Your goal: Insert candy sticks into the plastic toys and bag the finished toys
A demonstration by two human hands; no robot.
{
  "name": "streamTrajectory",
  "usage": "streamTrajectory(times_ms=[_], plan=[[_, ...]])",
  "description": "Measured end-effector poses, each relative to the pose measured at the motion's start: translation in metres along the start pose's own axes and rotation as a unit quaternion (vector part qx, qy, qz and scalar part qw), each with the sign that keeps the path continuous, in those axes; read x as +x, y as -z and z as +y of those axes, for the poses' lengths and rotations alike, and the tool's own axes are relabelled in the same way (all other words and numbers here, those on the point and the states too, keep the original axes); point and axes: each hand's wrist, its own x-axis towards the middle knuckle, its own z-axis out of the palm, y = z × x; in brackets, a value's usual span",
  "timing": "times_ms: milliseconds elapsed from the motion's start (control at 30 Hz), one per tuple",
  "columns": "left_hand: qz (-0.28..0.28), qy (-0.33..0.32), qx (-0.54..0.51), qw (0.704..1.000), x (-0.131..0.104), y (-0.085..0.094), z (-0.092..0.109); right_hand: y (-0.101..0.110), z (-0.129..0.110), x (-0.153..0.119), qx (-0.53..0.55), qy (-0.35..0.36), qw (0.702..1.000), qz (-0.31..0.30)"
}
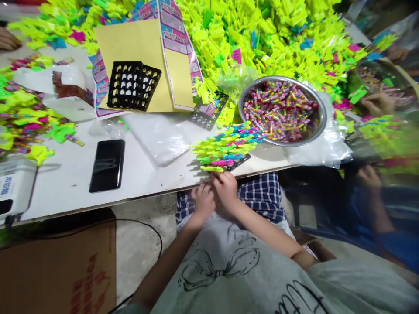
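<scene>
Mid-frame, left hand (204, 201) and right hand (225, 189) are resting half-curled (holding anything, I can't tell) beside colourful toys (225, 146).

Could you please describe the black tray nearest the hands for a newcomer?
On the white table, look to the near edge, by the left hand and right hand. Just beyond lies the black tray; unlike the black grids on yellow card, it sits beneath a dense multicoloured cluster of plastic pieces.
</scene>
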Motion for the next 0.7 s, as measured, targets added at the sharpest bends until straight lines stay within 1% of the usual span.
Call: streamTrajectory(times_ms=[133,267,367,533,700], plan=[[0.000,-0.004,-0.001,1.000,0.0003,0.0003,-0.0005,-0.0032,0.0009,-0.0003,-0.041,0.005,0.999,0.006],[0.005,-0.003,-0.001,1.000,0.0002,-0.0008,-0.0006,-0.0038,0.0026,-0.0016,-0.058,0.006,0.998,-0.005],[-0.002,0.000,-0.001,1.000,0.0005,-0.0008,-0.0007,-0.0043,0.0037,-0.0018,-0.067,0.003,0.998,-0.014],[-0.004,0.004,0.002,1.000,0.0019,0.0010,-0.0005,-0.0052,0.0032,-0.0012,-0.065,-0.002,0.998,-0.017],[0.019,-0.003,0.008,1.000,0.0009,0.0005,-0.0024,0.0007,-0.0026,0.0020,-0.040,0.004,0.999,-0.003]])
